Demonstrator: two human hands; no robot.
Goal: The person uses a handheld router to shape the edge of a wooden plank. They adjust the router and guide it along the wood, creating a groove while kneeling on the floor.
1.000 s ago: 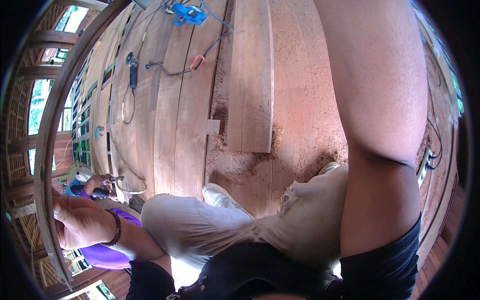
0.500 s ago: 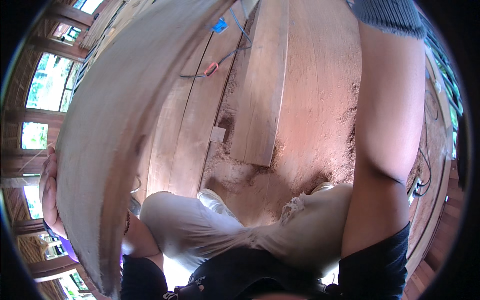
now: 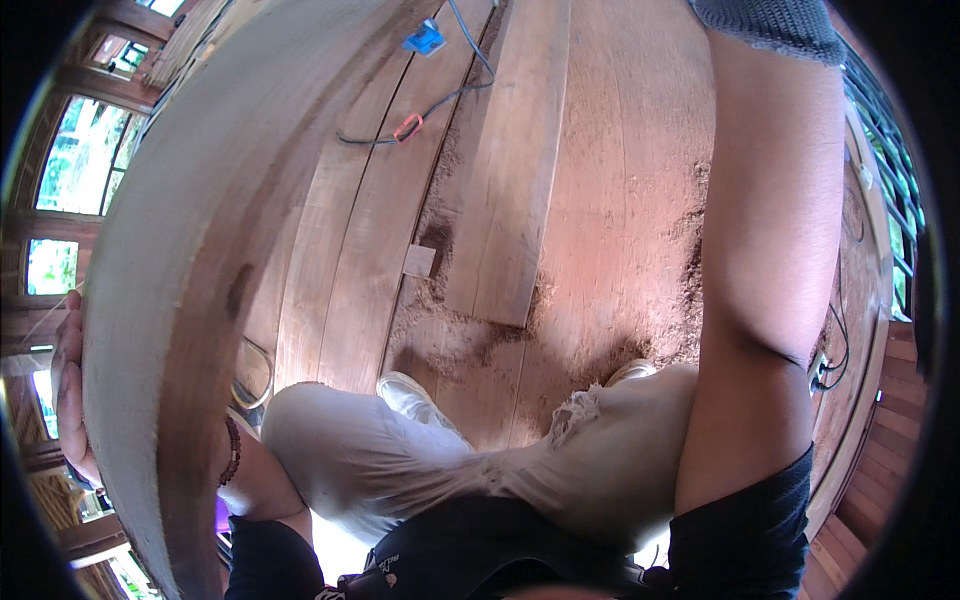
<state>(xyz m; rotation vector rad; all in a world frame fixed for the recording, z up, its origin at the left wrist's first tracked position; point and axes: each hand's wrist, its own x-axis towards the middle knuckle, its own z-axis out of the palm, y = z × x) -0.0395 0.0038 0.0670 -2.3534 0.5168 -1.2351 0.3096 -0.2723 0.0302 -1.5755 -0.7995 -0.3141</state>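
While raised close to the head camera, long wooden board (image 3: 190, 300) sweeping from upper centre down the left side of view, pale grey-brown, rough-sawn, with a dark knot on its face. Left hand (image 3: 68, 400) pressed against its far left edge, fingers (image 3: 62, 350) wrapped round that edge and gripping the board; beaded bracelet (image 3: 232, 452) on the wrist behind it. Right arm (image 3: 770, 250) reaching straight up out of frame, grey knit sleeve or glove cuff (image 3: 775, 20) at the top; right hand out of view, so cannot tell whether open or closed.

Judged stiff, long and fairly heavy, prone to swinging at the ends; rough edges likely splintery. Best held at both long edges, hands well apart, near the balance point.

Below, pale trousers (image 3: 420, 460) on bent legs, a light shoe (image 3: 405, 395) on the plank floor (image 3: 620, 250). Reddish sawdust (image 3: 460, 335) heaped around a shorter plank (image 3: 510, 170) lying flat, a small wood offcut (image 3: 419, 261) just beside it. Farther off, a blue tool (image 3: 424, 40) and a cable with an orange plug (image 3: 408, 127). Timber-framed windows (image 3: 75, 170) at left, green railing (image 3: 900, 200) at right.
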